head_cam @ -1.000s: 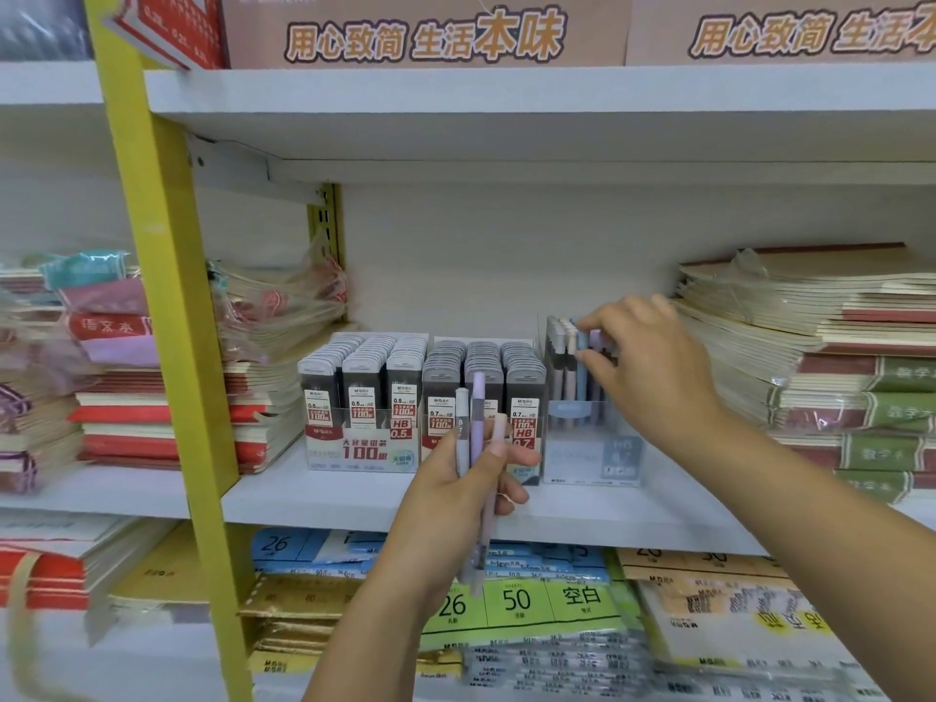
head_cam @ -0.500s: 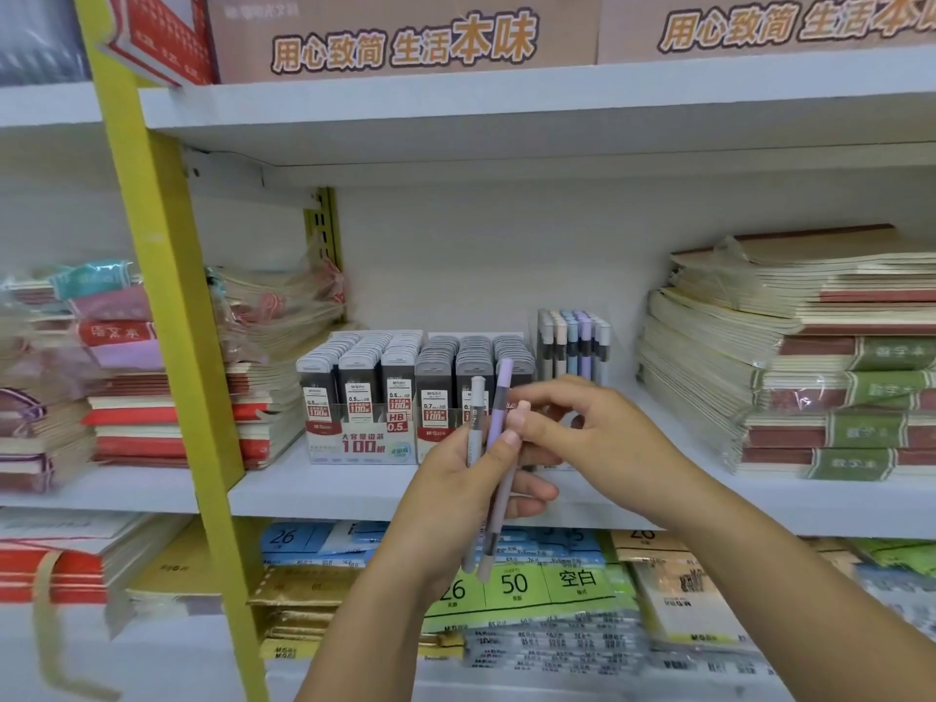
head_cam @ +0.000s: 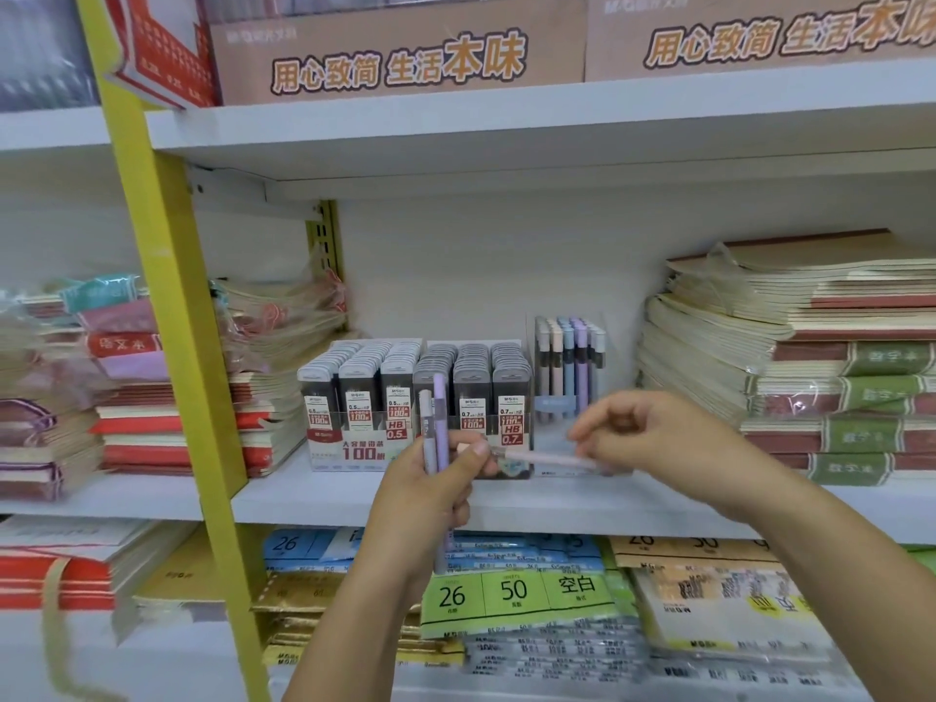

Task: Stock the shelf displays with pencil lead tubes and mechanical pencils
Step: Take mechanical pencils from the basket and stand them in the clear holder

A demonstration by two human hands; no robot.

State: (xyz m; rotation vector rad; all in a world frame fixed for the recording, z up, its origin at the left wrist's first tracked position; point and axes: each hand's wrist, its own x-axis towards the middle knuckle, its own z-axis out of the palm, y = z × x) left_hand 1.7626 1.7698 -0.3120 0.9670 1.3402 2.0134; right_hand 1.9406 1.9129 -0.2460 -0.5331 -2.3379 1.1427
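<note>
Pink pencil (head_cam: 547,458), upright in left-hand bundle half second ago, now lies level between hands in front of shelf (head_cam: 557,504). Right hand (head_cam: 653,438) pinches its right end, fingers curled; other end sits by left thumb. Left hand (head_cam: 430,494) grips purple pencil (head_cam: 439,423) and grey pencil (head_cam: 426,428) upright, fingers wrapped round both. Behind: lead tube display (head_cam: 415,397) on shelf, clear pencil box (head_cam: 570,367) just right of it. Notebook stacks (head_cam: 810,357) further right; yellow upright (head_cam: 187,347) to left.
</note>
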